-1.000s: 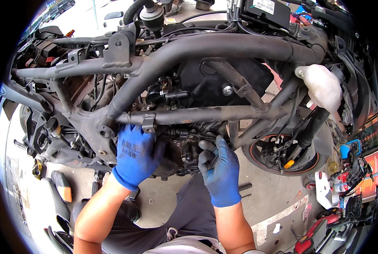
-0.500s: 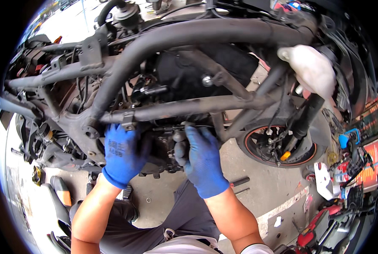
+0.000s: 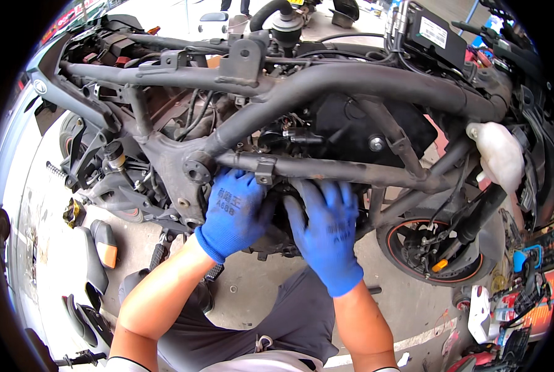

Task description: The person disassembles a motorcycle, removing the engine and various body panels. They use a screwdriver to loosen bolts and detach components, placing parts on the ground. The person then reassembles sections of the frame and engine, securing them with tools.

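Observation:
A stripped motorcycle stands in front of me, its black tubular frame (image 3: 382, 77) crossing the view. My left hand (image 3: 230, 214), in a blue glove with dark palm coating, reaches in under the lower frame tube (image 3: 345, 170), left of a small bracket (image 3: 265, 171). Its fingertips are hidden behind that tube and among the engine parts. To the right of the bracket, my right hand (image 3: 331, 232), gloved the same way, lies back up over the engine area. Its fingers are stretched and apart, with the thumb separate, and no held object shows in it.
A white plastic reservoir (image 3: 499, 155) hangs at the frame's right end, above the front wheel (image 3: 438, 248). A black control box (image 3: 427, 34) sits at the top. Loose seat and body panels (image 3: 86, 266) lie on the floor at left; more parts (image 3: 478, 313) lie at right.
The view has shifted, so the motorcycle sits farther right and lower. My right hand has turned from a side-on, curled hold to back up with fingers spread. My left hand stays under the frame tube.

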